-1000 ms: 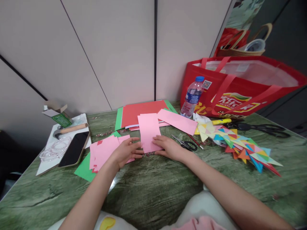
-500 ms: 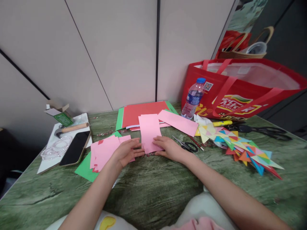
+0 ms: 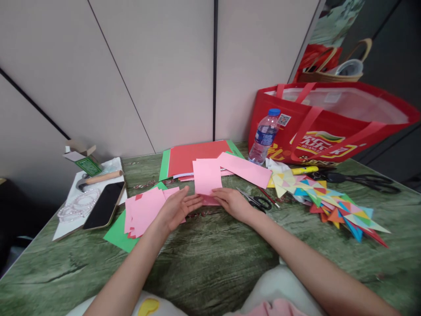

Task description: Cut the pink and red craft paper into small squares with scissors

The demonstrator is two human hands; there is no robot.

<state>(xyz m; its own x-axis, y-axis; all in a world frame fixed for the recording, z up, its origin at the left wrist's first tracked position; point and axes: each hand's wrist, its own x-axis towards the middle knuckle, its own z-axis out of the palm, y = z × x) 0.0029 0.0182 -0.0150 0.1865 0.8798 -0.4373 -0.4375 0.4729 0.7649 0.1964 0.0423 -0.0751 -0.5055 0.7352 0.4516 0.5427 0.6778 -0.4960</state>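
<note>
A pink paper strip [image 3: 208, 175] stands between my hands, its lower end bent along a line and a little darker. My left hand [image 3: 177, 208] is open, fingers stretched out, with the fingertips at the strip's lower left edge. At the lower right edge, my right hand [image 3: 232, 202] has its fingers closed on the paper. Under and beside my left hand lies a pile of pink paper pieces [image 3: 146, 208] on a green sheet [image 3: 116, 232]. Another pink strip [image 3: 246, 169] slants behind my right hand, close to small black-handled scissors [image 3: 259, 202].
Red and green sheets [image 3: 194, 158] are stacked by the wall. To the right are a water bottle [image 3: 265, 138], a red bag [image 3: 296, 123], folded coloured paper pieces [image 3: 329, 197] and large scissors [image 3: 365, 180]. A phone [image 3: 105, 205], hammer [image 3: 103, 177] and small box [image 3: 87, 162] lie left.
The strip has shifted slightly right, and its lower end now shows a bend. My left fingertips have come in to its edge; my right hand has risen slightly.
</note>
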